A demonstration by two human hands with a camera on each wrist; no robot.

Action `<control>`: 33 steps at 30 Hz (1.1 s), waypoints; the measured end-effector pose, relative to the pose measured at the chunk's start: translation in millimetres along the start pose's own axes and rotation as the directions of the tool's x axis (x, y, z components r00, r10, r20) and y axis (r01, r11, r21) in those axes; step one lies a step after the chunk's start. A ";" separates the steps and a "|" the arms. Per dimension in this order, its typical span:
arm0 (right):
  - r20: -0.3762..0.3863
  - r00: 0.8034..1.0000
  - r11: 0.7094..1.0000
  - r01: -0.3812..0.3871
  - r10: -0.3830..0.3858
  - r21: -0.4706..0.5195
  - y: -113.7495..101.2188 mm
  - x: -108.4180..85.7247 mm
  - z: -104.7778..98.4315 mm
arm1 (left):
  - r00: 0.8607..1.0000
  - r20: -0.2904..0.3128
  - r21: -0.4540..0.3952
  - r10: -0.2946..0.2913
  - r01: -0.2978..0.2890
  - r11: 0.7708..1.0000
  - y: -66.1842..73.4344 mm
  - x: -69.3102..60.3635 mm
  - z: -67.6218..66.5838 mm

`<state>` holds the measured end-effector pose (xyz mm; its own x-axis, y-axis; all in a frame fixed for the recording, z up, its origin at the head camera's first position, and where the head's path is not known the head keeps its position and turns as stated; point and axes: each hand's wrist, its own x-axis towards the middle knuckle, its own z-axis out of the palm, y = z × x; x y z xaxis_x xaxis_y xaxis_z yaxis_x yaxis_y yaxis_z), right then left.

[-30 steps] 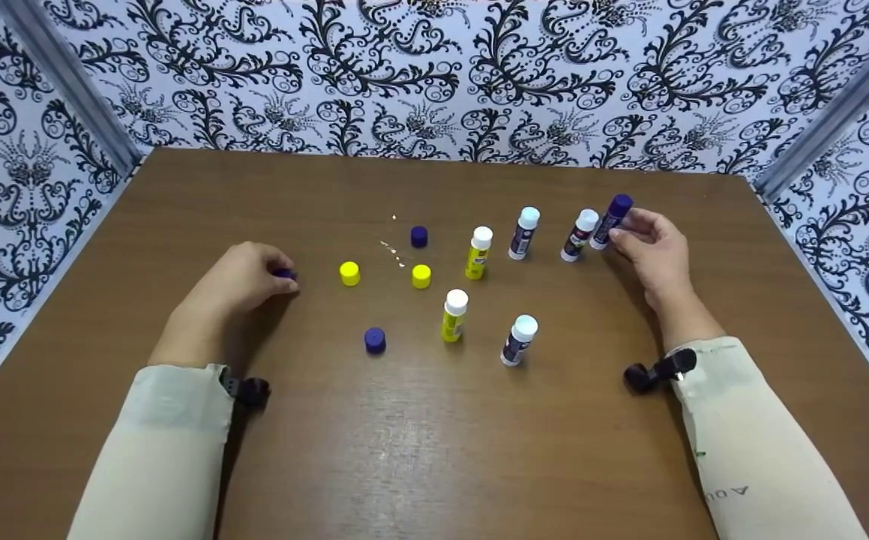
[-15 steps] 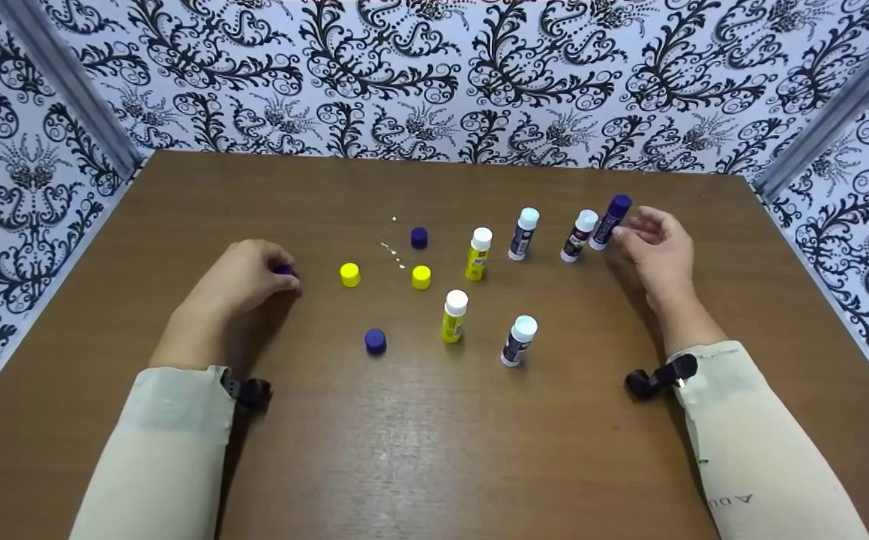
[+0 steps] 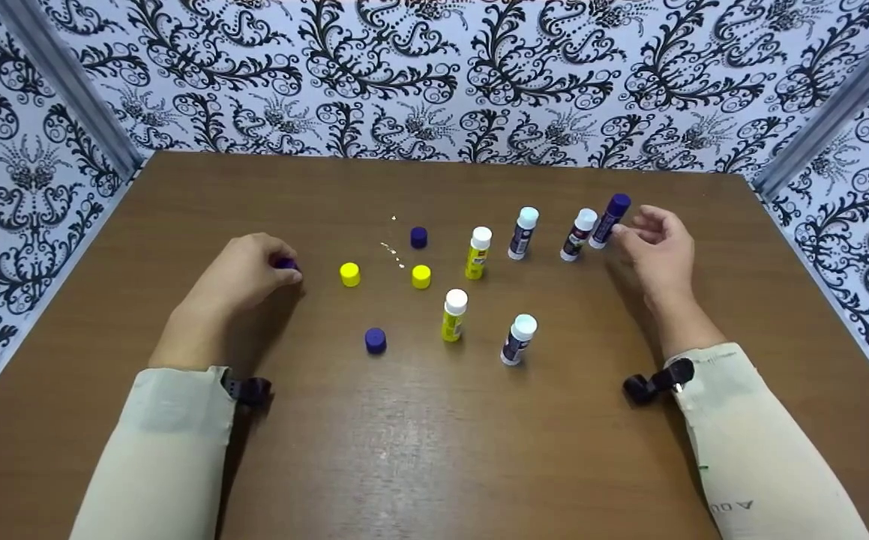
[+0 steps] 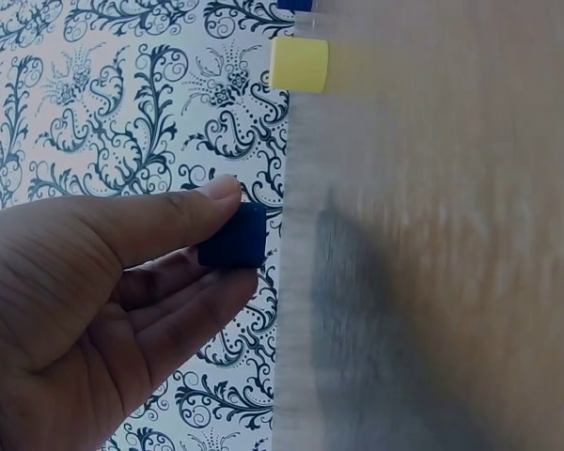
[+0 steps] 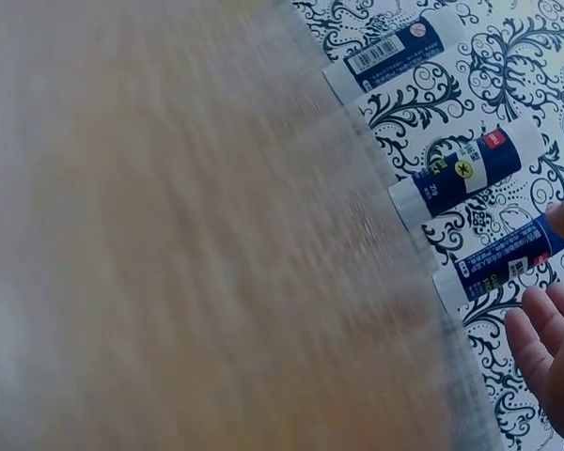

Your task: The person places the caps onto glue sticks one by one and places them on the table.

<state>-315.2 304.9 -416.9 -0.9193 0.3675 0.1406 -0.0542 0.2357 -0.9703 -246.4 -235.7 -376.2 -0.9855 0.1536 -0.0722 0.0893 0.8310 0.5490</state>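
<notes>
My left hand [image 3: 235, 276], at the left of the table, pinches a dark blue glue stick cap [image 4: 237, 240] between thumb and fingers; in the left wrist view it is lifted off the wood. At the far right, my right hand [image 3: 663, 255] is beside a glue stick [image 3: 611, 220] with its dark blue cap on. The thumb overlaps that stick's upper part in the right wrist view, while the other fingers [image 5: 536, 329] stand apart from it. Close by stands a dark blue glue stick [image 3: 579, 235] with a white top.
Two more dark blue glue sticks [image 3: 523, 233] [image 3: 519, 340] and two yellow ones [image 3: 478, 253] [image 3: 454, 316] stand uncapped. Loose yellow caps [image 3: 349, 274] [image 3: 421, 277] and blue caps [image 3: 418, 238] [image 3: 375, 341] lie mid-table. Pale crumbs [image 3: 392, 251] dot the wood. Patterned panels [image 3: 434, 82] bound the table.
My right fingers have drawn slightly away from the capped glue stick, which stays put. My left hand has risen a little with the blue cap. The other things have not moved.
</notes>
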 end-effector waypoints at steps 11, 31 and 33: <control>-0.027 0.998 0.999 0.050 -0.050 -0.010 -9.6 -10.2 7.7 | 1.000 -0.017 -0.017 -0.014 0.013 1.000 9.8 -4.2 -4.8; 0.121 0.990 0.998 0.066 -0.066 0.003 -13.0 -21.1 26.3 | 0.996 -0.078 -0.080 0.034 -0.040 0.996 25.8 -7.8 -3.6; 0.138 0.988 0.998 0.067 -0.066 -0.003 -13.1 -20.7 27.8 | 0.995 -0.081 -0.069 0.057 -0.063 0.996 27.4 -7.9 -3.9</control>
<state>-306.3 269.3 -412.6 -0.9586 0.2238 0.1759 -0.1145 0.2629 -0.9580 -236.8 -216.2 -357.3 -0.9872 0.1570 0.0274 0.1411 0.7808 0.6086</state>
